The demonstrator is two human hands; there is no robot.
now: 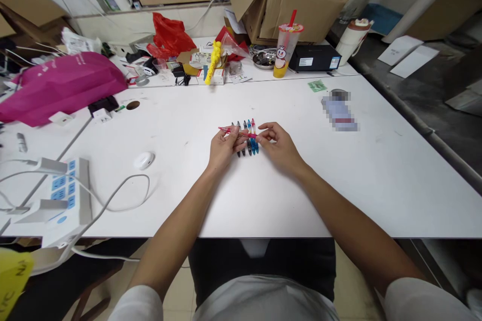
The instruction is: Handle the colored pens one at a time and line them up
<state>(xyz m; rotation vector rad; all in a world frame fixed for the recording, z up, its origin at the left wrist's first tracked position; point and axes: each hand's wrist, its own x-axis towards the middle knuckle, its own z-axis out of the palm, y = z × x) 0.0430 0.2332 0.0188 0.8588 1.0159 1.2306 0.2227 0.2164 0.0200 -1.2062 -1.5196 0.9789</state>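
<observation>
A pink-red pen is held level between both hands, above several pens lying side by side on the white table. My left hand is closed on the left part of this pen, thumb on top. At the pen's right end, my right hand pinches it between thumb and fingers. Under and between the hands lie the other pens, dark ones on the left and blue ones on the right; their middles are partly hidden by the held pen and my left fingers.
White table carries a white case, a power strip with cables at left, and a blurred rectangular item at right. Behind stand a drink cup, black box, cardboard box and magenta bag.
</observation>
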